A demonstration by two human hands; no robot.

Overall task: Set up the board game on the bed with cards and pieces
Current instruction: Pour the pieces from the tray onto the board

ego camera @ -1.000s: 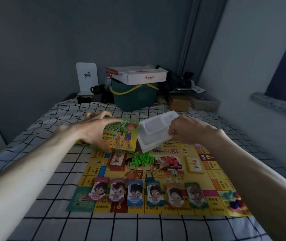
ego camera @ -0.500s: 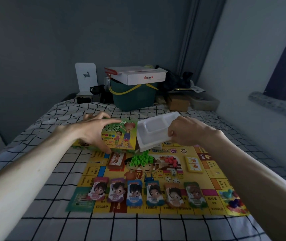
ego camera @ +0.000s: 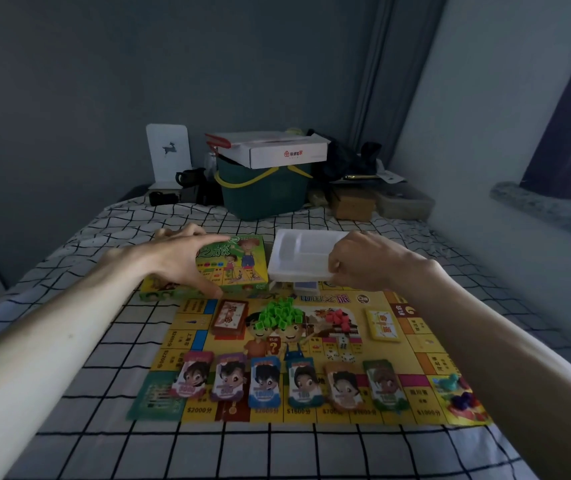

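Two bare arms are stretched over a bed (ego camera: 277,452) covered by a white sheet with a black grid, set in a dim grey-walled room with a curtain in the far corner and a window ledge at the right. At the head of the bed a dark green bin (ego camera: 263,192) with yellow handles is topped by a white carton (ego camera: 277,150); a white card with a deer (ego camera: 168,154) is propped beside it. A yellow game board (ego camera: 412,351) is laid flat on the sheet. On it are seen six character card stacks (ego camera: 287,382) in a row, a green piece pile (ego camera: 279,311), a red piece pile (ego camera: 337,318), white dice (ego camera: 341,348), a red card deck (ego camera: 230,315) and a yellow card deck (ego camera: 383,323). The game box (ego camera: 239,265), lying just beyond the board's far edge, is spanned by the left hand (ego camera: 180,254), thumb and fingers spread across it. A white plastic tray (ego camera: 303,258), apparently empty, is pinched at its near edge by the right hand (ego camera: 363,263) and held above the board's far edge.
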